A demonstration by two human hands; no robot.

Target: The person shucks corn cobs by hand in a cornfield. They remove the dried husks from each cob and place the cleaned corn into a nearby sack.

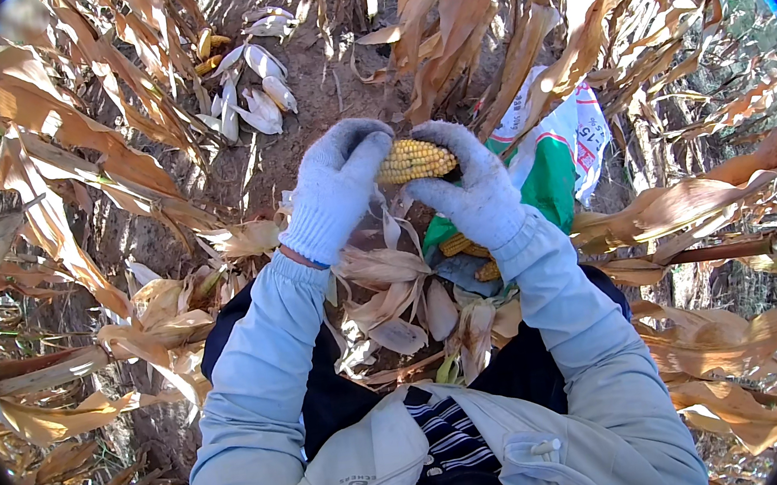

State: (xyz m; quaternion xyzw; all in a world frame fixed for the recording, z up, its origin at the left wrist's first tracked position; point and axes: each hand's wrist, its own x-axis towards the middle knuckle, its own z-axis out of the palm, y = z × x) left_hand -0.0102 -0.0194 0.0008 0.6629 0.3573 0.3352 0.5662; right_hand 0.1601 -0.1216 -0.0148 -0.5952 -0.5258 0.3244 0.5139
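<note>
Between my two gloved hands is a yellow ear of corn (415,160), its kernels bare and lying roughly level. My left hand (339,179), in a whitish knit glove, is closed round its left end. My right hand (469,174), gloved alike, grips the right end with thumb below and fingers above. The ear's ends are hidden by the gloves. Just below hang pale strips of husk (392,228). Beside my right wrist, more yellow ears (460,245) lie at the mouth of a green and white sack (548,186).
Dry husks (391,305) are heaped between my knees. Several pale-husked ears (260,103) lie on the soil at the far left, near a bare yellow ear (209,65). Dry corn stalks and leaves (60,176) stand on both sides; a stalk (719,250) crosses at the right.
</note>
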